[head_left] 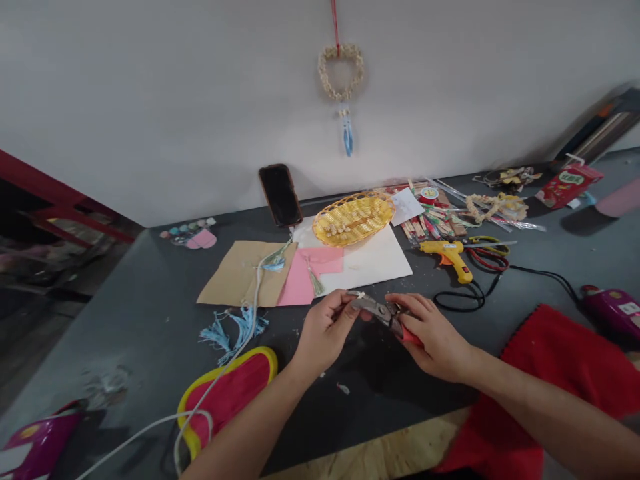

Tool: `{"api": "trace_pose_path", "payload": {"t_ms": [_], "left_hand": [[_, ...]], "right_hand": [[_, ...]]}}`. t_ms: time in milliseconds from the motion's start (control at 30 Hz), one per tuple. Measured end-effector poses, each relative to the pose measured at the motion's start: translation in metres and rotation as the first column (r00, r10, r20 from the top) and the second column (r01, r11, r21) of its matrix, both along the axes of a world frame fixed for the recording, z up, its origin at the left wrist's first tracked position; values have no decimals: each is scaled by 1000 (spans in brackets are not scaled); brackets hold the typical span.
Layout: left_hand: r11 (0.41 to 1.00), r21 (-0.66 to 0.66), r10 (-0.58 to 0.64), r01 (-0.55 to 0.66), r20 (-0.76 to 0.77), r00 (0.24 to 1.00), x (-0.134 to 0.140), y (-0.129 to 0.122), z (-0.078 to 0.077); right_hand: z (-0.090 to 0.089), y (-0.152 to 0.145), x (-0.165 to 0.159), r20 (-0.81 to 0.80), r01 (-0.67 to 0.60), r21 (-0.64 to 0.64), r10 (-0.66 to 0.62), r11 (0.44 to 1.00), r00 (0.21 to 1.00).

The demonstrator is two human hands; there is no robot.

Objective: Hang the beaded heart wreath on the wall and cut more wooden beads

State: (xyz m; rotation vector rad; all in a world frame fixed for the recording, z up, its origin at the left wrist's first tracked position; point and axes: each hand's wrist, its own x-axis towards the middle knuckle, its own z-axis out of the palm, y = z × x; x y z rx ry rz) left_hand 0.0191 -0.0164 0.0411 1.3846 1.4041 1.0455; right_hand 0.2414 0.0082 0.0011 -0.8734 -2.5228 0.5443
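Head view: glue gun (pixel 454 252) beyond pliers (pixel 382 311)

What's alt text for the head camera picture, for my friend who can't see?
Over a dark grey table, the right hand holds red-handled pliers, with the left hand at their tip. Beyond them, a yellow basket rests on white paper; a yellow glue gun lies to the right.

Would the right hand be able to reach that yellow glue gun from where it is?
Probably yes: the glue gun lies just beyond the right hand, and nothing seems to stand between them. The hand is gripping pliers, though, so it would likely need to put those down first.
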Motion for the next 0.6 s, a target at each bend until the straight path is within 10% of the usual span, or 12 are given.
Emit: {"api": "trace_pose_path", "payload": {"t_ms": [600], "left_hand": [[1000, 5, -24, 24, 57, 998, -1, -1, -5]], "right_hand": [[-2, 0, 0, -49, -26, -38, 24, 999, 998]]}}
